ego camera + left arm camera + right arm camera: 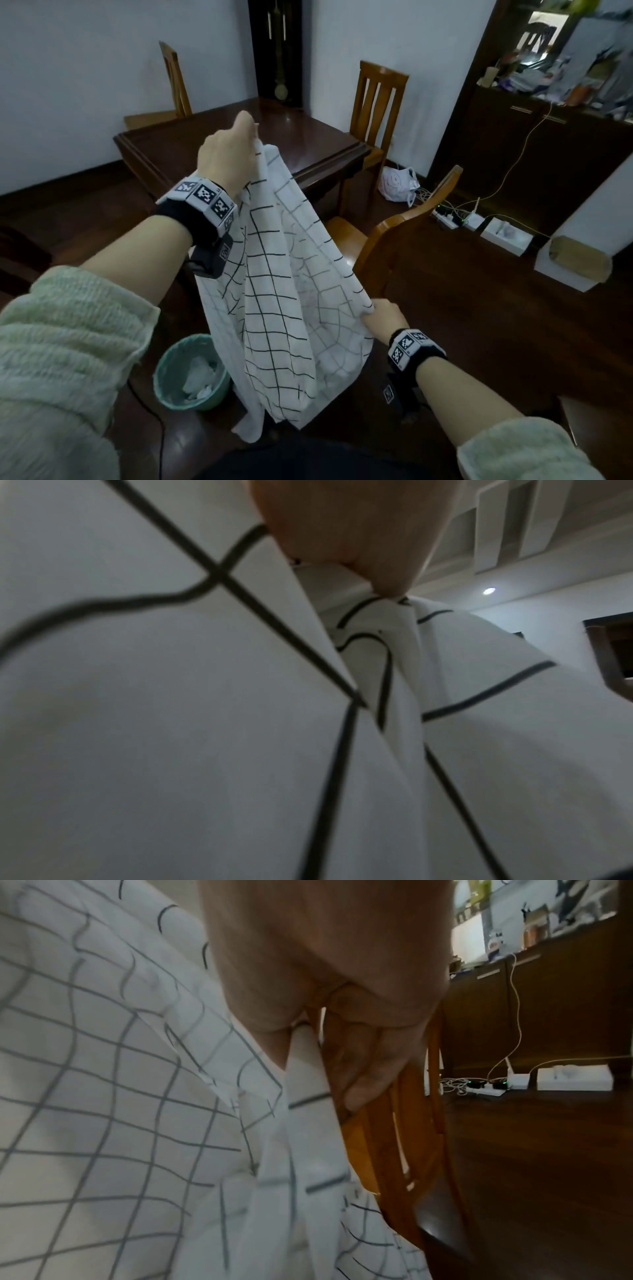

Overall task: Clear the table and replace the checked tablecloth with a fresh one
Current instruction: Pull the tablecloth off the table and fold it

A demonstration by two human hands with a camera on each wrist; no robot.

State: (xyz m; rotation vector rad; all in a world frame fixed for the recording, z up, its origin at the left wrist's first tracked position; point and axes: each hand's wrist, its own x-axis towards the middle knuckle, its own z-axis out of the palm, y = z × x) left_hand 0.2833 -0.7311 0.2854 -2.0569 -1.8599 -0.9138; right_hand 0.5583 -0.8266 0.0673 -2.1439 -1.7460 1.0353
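The white tablecloth with black checks (284,274) hangs in the air in folds between my two hands, clear of the dark wooden table (212,144), whose top is bare. My left hand (236,150) is raised above the table's near edge and pinches the cloth's upper end (387,607). My right hand (380,315) is lower, close to my body, and grips another edge of the cloth (301,1053). The cloth's lowest folds dangle near my lap. In both wrist views the checked cloth fills most of the picture.
A green waste bin (190,373) with crumpled paper stands on the floor below my left arm. Wooden chairs (380,102) surround the table; one chair (404,233) is right beside my right hand. A power strip and cables (455,216) lie on the floor by a dark sideboard (534,147).
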